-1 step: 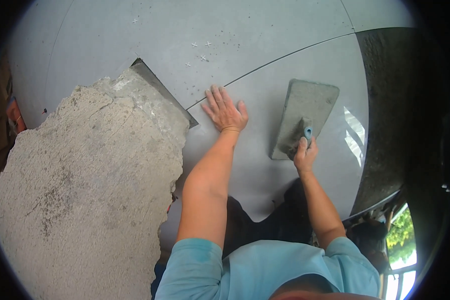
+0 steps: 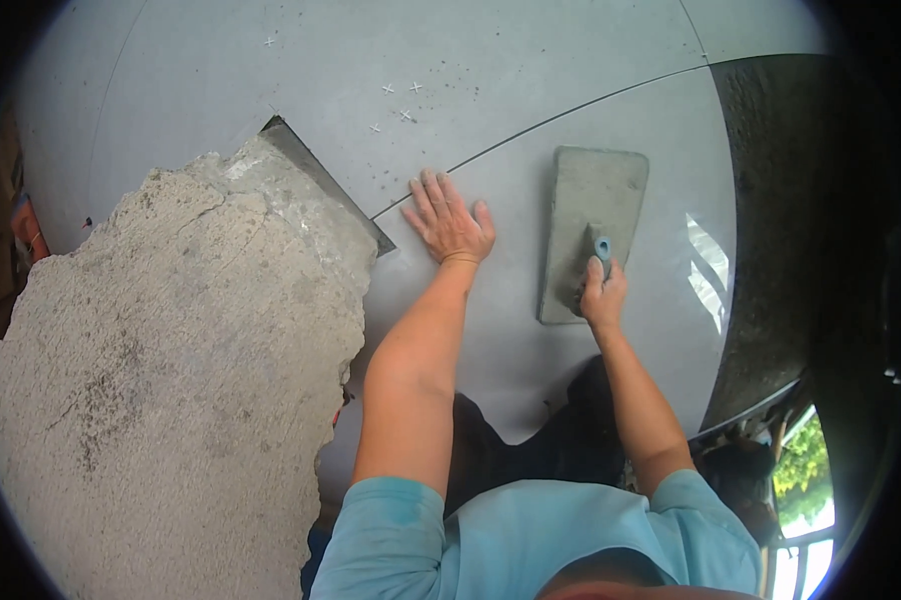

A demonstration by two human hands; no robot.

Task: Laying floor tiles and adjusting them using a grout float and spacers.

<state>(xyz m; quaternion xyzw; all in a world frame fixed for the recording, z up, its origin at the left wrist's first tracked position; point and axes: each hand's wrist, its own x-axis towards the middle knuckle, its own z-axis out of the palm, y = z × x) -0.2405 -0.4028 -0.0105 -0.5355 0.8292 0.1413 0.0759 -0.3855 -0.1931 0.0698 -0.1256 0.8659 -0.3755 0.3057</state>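
Note:
My left hand [image 2: 453, 225] lies flat on a large grey floor tile [image 2: 511, 250], fingers spread, its fingertips at the dark joint between two tiles. In my right hand [image 2: 603, 292] is the handle of a rectangular grout float [image 2: 601, 185] with a worn grey pad and a blue handle end. The float is over the same tile, its long side pointing away from me; whether its face touches the tile is hidden. Left of my left hand, a rough, broken concrete column [image 2: 191, 330] rises through a cut-out in the tiles, with a dark gap along its far right edge.
Several white cross-shaped tile spacers [image 2: 405, 115] and dark crumbs lie on the far tile [image 2: 531, 70]. At the right the tile ends beside a dark, rough floor strip [image 2: 781, 200]. An orange object [image 2: 28, 225] stands at the far left edge.
My right hand has shifted the float slightly to the left and turned it a little counterclockwise. My left hand stays in place on the tile.

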